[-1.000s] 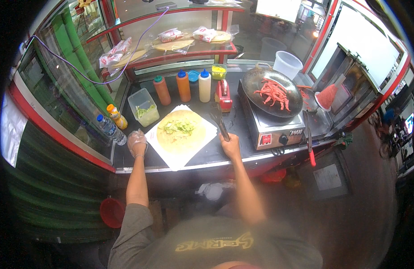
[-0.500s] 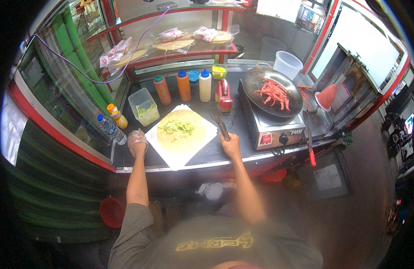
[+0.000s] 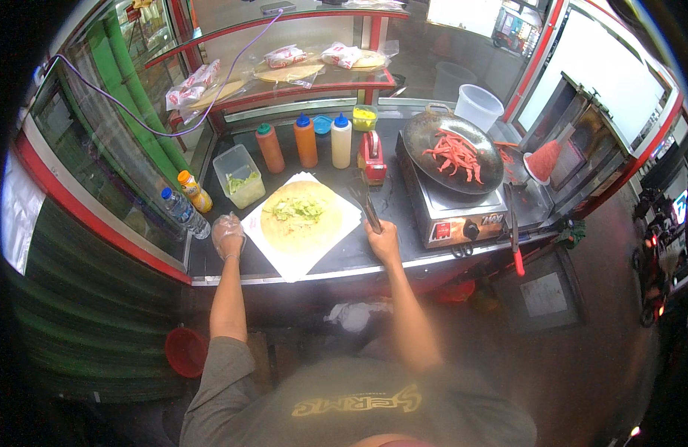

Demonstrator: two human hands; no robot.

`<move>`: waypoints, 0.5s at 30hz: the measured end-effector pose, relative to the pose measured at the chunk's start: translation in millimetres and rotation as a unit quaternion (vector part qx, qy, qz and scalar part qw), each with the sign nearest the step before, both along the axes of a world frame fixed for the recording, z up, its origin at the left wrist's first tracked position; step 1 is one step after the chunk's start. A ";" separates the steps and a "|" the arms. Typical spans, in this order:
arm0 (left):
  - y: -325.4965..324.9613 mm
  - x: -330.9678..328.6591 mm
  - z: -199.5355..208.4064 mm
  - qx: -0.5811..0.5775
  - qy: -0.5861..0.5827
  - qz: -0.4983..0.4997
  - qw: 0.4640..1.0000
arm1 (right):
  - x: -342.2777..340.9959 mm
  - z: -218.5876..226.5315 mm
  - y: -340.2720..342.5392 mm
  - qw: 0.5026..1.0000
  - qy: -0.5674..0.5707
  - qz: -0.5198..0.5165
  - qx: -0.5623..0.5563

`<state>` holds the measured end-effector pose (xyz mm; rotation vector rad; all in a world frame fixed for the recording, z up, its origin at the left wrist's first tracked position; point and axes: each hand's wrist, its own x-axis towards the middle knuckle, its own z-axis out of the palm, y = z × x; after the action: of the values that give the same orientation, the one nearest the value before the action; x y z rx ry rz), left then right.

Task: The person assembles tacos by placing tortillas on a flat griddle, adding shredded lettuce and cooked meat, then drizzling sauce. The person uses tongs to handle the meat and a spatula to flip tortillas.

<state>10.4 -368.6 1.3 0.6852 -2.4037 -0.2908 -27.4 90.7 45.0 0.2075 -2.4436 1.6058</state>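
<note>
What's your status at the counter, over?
Gloved left hand by the white paper; right hand gripping tongs. Flatbread lies flat on the paper, shredded greens on top. Nothing seen blocking tongs from flatbread.

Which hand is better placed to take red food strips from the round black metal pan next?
Likely the right hand: it grips dark metal tongs nearer the pan. The left hand, in clear plastic, sits across the square white paper.
</note>
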 end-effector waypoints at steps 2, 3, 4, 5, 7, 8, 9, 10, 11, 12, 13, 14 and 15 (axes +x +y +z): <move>4.3 1.4 5.2 0.029 0.003 0.014 0.999 | -0.5 -0.8 -0.2 1.000 0.012 0.006 -0.009; 7.5 1.8 8.3 0.054 0.008 0.026 0.998 | -0.6 -1.3 -0.4 1.000 0.011 0.005 -0.008; 10.8 2.4 11.5 0.078 0.013 0.038 0.996 | -0.7 -1.8 -0.5 1.000 0.016 0.005 -0.009; 13.3 3.1 14.9 0.081 0.013 0.037 0.996 | -0.8 -2.3 -0.6 1.000 0.021 0.005 -0.011; 17.2 4.1 20.0 0.087 0.010 0.035 0.996 | -0.8 -3.2 -0.7 1.000 0.025 0.004 -0.013; 18.0 4.3 21.3 0.082 0.015 0.031 0.996 | -0.9 -3.6 -0.6 1.000 0.025 0.004 -0.015; 18.1 4.3 21.9 0.076 0.020 0.027 0.997 | -1.1 -3.8 -0.6 1.000 0.009 -0.001 -0.008; 17.4 4.2 21.7 0.071 0.026 0.022 0.997 | -1.3 -4.0 -0.5 1.000 0.021 0.004 -0.013; 16.3 3.7 20.8 0.065 0.021 0.025 0.997 | -1.6 -4.0 -0.4 1.000 0.017 0.005 -0.010; 15.0 3.1 19.5 0.058 0.017 0.028 0.998 | -1.8 -3.9 -0.4 1.000 -0.003 -0.002 0.003; 13.6 2.5 18.1 0.052 0.013 0.030 0.998 | -1.9 -3.8 -0.3 1.000 0.015 0.007 -0.006; 12.4 1.8 16.8 0.054 0.009 0.029 0.998 | -2.0 -3.5 -0.3 1.000 0.017 0.008 -0.004; 11.5 1.1 15.8 0.057 0.006 0.027 0.998 | -2.0 -3.3 -0.3 1.000 0.005 0.000 0.007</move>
<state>11.5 -357.1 17.2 0.7967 -2.3669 -0.4096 -29.4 90.5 41.7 0.2164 -2.4472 1.5842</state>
